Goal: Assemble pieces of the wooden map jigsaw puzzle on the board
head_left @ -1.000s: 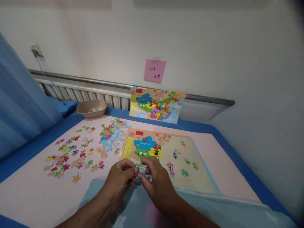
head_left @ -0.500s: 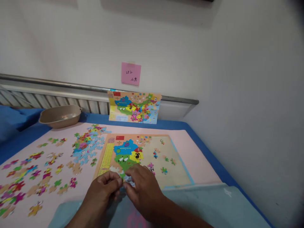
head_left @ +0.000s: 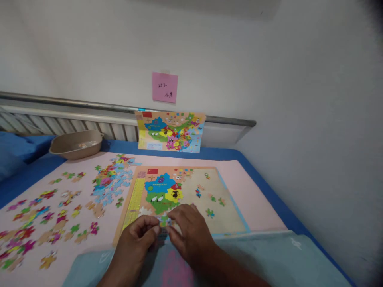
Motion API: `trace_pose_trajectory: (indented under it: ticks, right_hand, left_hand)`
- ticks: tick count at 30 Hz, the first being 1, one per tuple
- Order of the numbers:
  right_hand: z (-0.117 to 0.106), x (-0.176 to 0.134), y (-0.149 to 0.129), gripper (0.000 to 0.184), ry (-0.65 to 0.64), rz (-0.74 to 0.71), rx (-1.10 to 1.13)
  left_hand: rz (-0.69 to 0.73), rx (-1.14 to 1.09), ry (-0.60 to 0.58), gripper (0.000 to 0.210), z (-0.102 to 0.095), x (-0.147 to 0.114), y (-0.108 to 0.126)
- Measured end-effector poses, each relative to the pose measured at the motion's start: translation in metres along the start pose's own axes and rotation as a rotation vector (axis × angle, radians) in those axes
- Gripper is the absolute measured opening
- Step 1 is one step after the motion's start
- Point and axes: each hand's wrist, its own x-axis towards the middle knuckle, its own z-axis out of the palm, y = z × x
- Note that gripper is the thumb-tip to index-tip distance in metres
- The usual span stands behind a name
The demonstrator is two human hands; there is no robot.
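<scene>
Over the lower left part of a partly filled map puzzle, my two hands meet. Thumb and fingers of my left hand are pinched on the left edge of a small green and pale puzzle piece. My right hand grips the same piece from the right, fingers bent. Joined pieces with a blue area, sheep and a black ram fill the board's left side. Several loose pieces, one of them green and blue, lie on its bare right side. My right hand covers part of the lower middle of the board.
Many loose pieces spread over the pink sheet at left, with a heap of mostly blue ones. Behind stand a brown basin and a picture of the finished map against the rail. A blue-green cloth lies in front.
Both hands have shifted slightly right, and the puzzle piece now shows more clearly between the fingertips. The whole view has moved a little.
</scene>
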Motion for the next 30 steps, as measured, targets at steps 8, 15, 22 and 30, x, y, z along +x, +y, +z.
trace_pose_trajectory:
  ticks: [8, 15, 22, 30]
  right_hand:
    - [0.000, 0.003, 0.013, 0.017, 0.005, -0.019, -0.044]
    - [-0.002, 0.003, 0.015, 0.011, -0.010, -0.013, -0.037]
    - [0.000, 0.000, 0.013, 0.014, -0.037, 0.007, -0.039]
    - [0.002, -0.001, 0.016, 0.017, -0.056, 0.039, -0.057]
  left_hand:
    - [0.586, 0.597, -0.268, 0.018, -0.008, -0.022, -0.030]
    - [1.341, 1.074, -0.338, 0.024, 0.009, -0.023, -0.041]
    - [1.175, 0.995, -0.122, 0.016, -0.009, -0.017, -0.043]
    - [1.449, 0.995, -0.035, 0.021, 0.000, -0.013, -0.027]
